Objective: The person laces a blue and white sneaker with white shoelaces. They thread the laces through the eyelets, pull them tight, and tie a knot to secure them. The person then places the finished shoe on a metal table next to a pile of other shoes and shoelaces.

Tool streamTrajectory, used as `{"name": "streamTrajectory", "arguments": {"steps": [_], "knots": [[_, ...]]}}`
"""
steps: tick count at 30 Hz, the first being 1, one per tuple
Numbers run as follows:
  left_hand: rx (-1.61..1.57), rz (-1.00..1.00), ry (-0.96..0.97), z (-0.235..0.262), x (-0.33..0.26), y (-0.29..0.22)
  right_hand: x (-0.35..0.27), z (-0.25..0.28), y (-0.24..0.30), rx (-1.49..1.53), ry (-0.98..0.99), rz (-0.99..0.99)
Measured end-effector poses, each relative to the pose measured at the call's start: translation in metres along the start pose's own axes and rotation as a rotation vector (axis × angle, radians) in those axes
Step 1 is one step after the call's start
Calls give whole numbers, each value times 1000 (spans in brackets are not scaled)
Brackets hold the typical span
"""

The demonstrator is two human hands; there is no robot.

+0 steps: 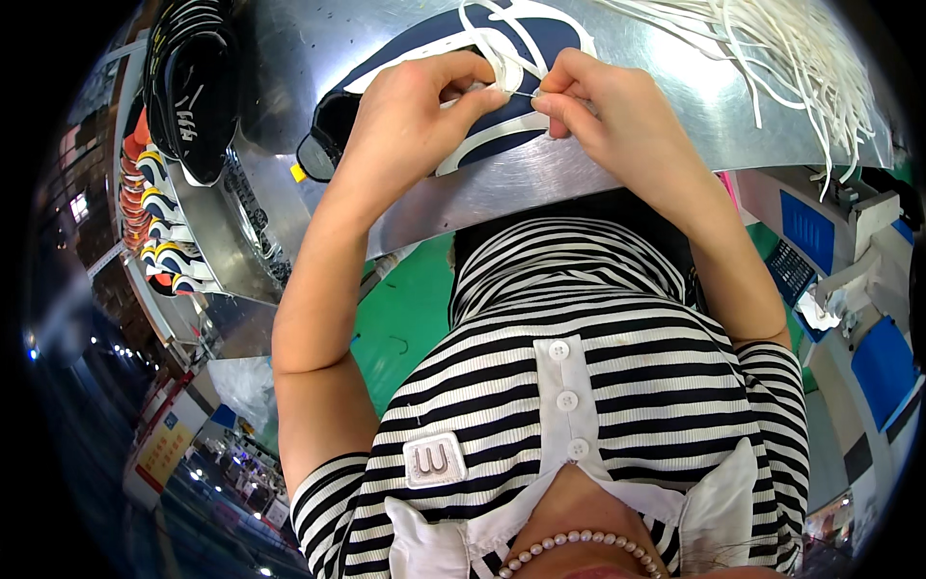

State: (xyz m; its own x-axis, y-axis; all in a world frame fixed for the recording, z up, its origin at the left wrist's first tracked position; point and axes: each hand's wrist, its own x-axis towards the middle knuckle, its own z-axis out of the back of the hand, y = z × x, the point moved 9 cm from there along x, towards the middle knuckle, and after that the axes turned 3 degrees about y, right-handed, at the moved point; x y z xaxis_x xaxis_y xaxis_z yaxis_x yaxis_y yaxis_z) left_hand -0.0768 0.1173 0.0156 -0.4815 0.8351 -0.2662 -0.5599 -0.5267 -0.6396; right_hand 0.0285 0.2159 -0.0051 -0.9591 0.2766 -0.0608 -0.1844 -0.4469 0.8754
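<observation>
A navy shoe with white bands (pixel 494 140) lies on the metal table in front of me, its dark-lined heel opening to the left. White shoelace (pixel 530 48) crosses the upper part of the shoe. Over it, my left hand (pixel 420 111) is closed, thumb and forefinger pinched at the lace. My right hand (pixel 608 104) sits just to the right, its fingertips also pinched together. A thin white strand spans the small gap between the two pinches. The curled fingers partly hide the lace ends and the shoe's middle.
A large bundle of loose white laces (pixel 801 68) spreads over the table's right end. Black footwear (pixel 198 96) is stacked at the far left, beside a row of white, navy and orange shoes (pixel 164 241). The metal table's edge (pixel 540 188) runs close below my hands.
</observation>
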Motion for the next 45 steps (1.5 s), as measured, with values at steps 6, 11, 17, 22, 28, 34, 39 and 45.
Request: {"name": "streamTrajectory", "arguments": {"steps": [6,11,17,22,28,34,39,45], "knots": [[241,-274,-117,-12,-18,-30,8,-22,24,-462,-108,84],[274,-319,-267,9,-52,-31,-24,2,21,-138,2,52],[342,-543,-310,5,-80,-48,-5,57,-23,487,-209,-106],[-169,-78,125,15,-58,27,9,43,-3,330,-299,-63],[-768,461,410,-18,-57,54,13,16,14,339,-251,-26],[-785,404,258,-22,-44,61,10,16,2,271,-302,-115],[-6,-58,-175,26,-44,49,9,12,-16,310,-238,-246],[-195,20,-96,19,-41,43,7,9,-15,395,-197,-261]]}}
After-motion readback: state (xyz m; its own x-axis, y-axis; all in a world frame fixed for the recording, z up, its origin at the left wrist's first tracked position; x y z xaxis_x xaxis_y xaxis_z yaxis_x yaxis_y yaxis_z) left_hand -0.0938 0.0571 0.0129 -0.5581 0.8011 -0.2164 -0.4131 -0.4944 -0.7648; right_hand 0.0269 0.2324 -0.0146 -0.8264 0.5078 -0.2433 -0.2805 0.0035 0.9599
